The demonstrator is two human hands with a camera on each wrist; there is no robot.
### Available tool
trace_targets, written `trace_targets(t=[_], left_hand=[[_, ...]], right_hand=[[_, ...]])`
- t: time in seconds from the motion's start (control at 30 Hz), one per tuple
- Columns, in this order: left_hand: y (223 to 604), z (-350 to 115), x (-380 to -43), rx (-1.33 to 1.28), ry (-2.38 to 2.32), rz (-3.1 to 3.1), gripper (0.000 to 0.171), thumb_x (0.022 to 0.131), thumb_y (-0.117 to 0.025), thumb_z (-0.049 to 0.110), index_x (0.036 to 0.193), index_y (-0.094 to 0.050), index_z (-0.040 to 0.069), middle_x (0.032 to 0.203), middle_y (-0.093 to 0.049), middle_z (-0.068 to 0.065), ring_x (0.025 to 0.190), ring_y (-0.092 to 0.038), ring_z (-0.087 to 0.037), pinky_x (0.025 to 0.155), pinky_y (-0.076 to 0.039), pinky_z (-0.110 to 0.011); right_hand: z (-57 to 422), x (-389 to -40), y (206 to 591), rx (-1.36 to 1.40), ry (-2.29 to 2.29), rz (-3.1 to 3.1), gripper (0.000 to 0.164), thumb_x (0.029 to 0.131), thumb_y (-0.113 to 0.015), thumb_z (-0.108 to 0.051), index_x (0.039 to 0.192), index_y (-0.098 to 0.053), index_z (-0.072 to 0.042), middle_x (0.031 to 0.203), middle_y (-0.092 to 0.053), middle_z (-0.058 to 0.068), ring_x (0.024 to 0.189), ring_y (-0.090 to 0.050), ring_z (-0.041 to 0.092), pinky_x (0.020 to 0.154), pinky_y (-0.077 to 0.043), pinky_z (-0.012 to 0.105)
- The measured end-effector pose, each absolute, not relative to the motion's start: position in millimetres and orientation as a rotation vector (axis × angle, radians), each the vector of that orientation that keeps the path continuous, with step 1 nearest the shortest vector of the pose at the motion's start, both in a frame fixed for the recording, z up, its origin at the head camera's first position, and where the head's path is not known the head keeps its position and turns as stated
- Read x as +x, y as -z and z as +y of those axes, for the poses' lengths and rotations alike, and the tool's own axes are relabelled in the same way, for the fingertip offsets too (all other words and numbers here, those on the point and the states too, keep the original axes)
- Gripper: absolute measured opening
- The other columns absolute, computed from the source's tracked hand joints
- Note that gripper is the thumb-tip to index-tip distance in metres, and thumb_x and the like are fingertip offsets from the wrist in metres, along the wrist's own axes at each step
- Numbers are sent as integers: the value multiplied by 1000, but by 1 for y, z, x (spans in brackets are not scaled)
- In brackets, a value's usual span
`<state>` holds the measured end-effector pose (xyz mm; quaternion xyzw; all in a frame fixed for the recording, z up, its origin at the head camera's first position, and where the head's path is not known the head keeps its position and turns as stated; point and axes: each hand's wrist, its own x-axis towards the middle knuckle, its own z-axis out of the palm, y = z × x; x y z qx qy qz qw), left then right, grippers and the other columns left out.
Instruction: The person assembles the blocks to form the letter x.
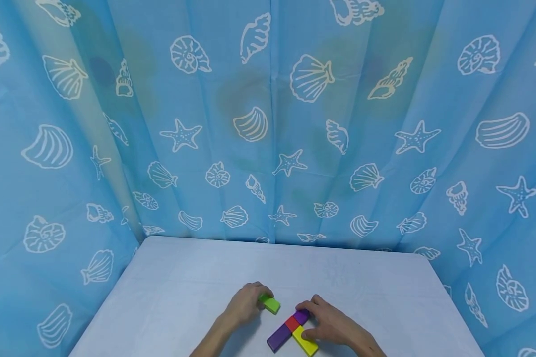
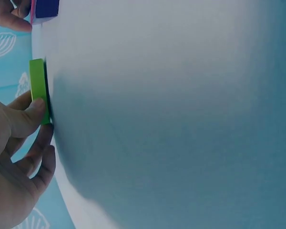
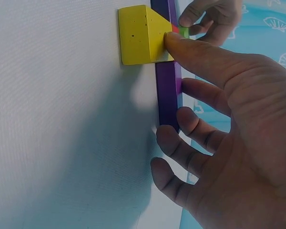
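Observation:
My left hand [image 1: 245, 303] pinches a green block [image 1: 271, 304] between thumb and fingers, its far end sticking out toward the other blocks. Close by, a small red block [image 1: 292, 324] sits between a dark purple block [image 1: 279, 338] and a brighter purple block [image 1: 301, 316], all in one slanting row. A yellow block [image 1: 305, 342] juts out from the red one toward the front. With the thumb against the yellow block and the index finger at the brighter purple block, my right hand [image 1: 332, 323] holds this group. Its other fingers curl loosely in the right wrist view.
The blocks lie on a white-covered table [image 1: 196, 277]. Behind it and along both sides hangs a blue curtain [image 1: 223, 163] printed with white shells and starfish. The table's back edge meets the curtain.

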<state>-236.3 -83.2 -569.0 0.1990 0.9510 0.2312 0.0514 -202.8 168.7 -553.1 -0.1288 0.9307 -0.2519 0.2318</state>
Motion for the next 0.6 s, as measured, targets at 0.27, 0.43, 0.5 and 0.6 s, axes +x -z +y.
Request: trace_targets(t=[0.27, 0.43, 0.5, 0.6], left_hand=[[567, -76, -232, 690, -640, 2859, 35, 85, -74, 3, 109, -75, 29, 109, -68, 9, 109, -62, -16, 97, -51, -39], [568, -71, -230, 728, -633, 2859, 40, 83, -75, 0, 110, -75, 30, 110, -68, 9, 107, -62, -15, 96, -51, -38], [569, -70, -230, 734, -635, 2850, 41, 82, -75, -1, 110, -75, 30, 109, -68, 9, 106, -62, -14, 95, -51, -36], [570, -67, -230, 740, -636, 2839, 41, 83, -75, 0, 110, -74, 30, 109, -68, 10, 105, -61, -13, 94, -51, -35]], right_hand=[[168, -204, 554, -320, 704, 2554, 56, 76, -87, -35, 127, -65, -26, 103, -50, -1, 94, -53, 20, 91, -52, 44], [168, -205, 554, -319, 710, 2541, 54, 78, -86, -33, 127, -65, -26, 103, -50, 0, 94, -53, 20, 90, -52, 44], [169, -205, 554, -321, 715, 2535, 53, 78, -86, -33, 127, -65, -26, 103, -50, 0, 93, -53, 20, 89, -52, 44], [170, -205, 554, -327, 725, 2528, 53, 79, -86, -34, 127, -65, -26, 103, -50, 0, 93, -53, 20, 88, -51, 44]])
